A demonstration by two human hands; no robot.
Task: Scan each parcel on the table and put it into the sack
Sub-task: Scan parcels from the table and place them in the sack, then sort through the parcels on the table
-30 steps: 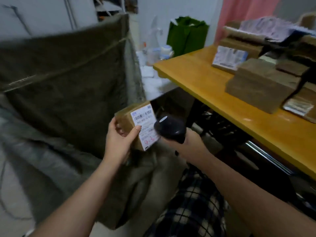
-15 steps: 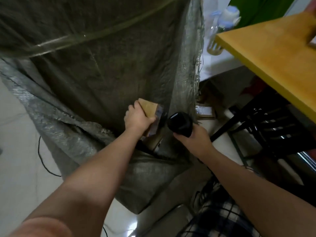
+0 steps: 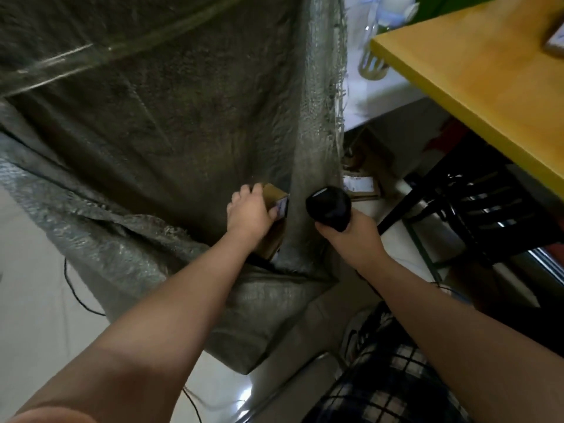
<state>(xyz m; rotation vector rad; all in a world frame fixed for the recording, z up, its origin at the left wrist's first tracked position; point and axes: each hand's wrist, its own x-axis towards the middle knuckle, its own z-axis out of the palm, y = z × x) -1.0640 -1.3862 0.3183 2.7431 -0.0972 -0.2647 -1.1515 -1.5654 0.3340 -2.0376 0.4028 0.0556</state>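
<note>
My left hand (image 3: 248, 210) grips a small brown cardboard parcel (image 3: 274, 195) with a white label, held down inside the mouth of the big grey-green woven sack (image 3: 171, 123). More cardboard shows just below the hand, in the sack. My right hand (image 3: 348, 232) holds a black barcode scanner (image 3: 329, 207) just outside the sack's right edge, beside the parcel. At the top right a corner of another labelled parcel (image 3: 554, 45) lies on the yellow wooden table (image 3: 476, 74).
A black metal chair frame (image 3: 488, 206) stands under the table. A labelled box (image 3: 358, 186) lies on the floor behind the sack's edge. Plastic bottles (image 3: 375, 41) stand on a white surface beyond. A black cable (image 3: 76, 288) trails over the pale floor at left.
A second ago I held the parcel up beside the scanner, in front of the sack. Since then my left hand has carried it down into the sack; my view has tilted downward.
</note>
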